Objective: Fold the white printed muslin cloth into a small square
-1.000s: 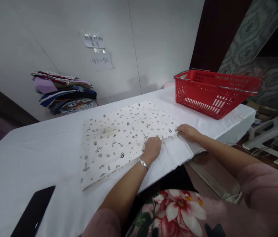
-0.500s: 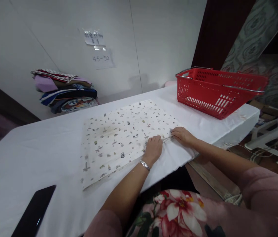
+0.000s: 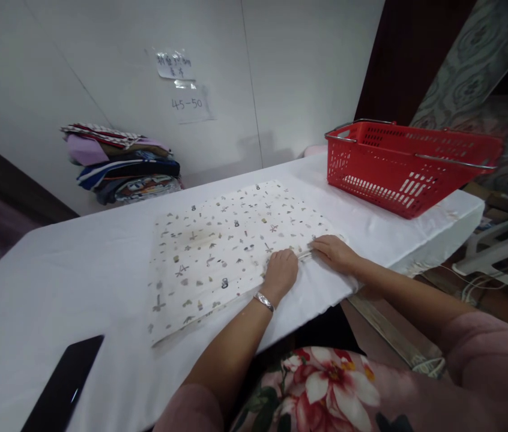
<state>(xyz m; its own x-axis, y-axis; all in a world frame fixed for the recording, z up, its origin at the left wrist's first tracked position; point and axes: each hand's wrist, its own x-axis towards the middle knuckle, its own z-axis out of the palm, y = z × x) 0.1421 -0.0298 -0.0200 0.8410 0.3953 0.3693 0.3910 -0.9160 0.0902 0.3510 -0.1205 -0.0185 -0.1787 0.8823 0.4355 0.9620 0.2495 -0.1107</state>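
Note:
A cream cloth (image 3: 218, 252) with small grey, green and tan printed figures lies folded into a flat rectangle on the white-covered table. Its near edge shows stacked layers. My left hand (image 3: 281, 271), with a silver bracelet at the wrist, has its fingers curled over that near edge toward the right. Close beside it, my right hand (image 3: 335, 254) holds the same edge near the right corner. A small ridge of gathered cloth shows between the two hands. Their fingertips are partly hidden against the fabric.
A red plastic basket (image 3: 384, 174) with metal handles stands at the back right. Folded clothes (image 3: 128, 168) are piled beyond the far edge by the wall. A black phone (image 3: 65, 384) lies at the near left. A white stool (image 3: 506, 258) is off to the right.
Both hands keep nearly the same place at the cloth's near edge. The view has shifted slightly; the cloth looks unchanged.

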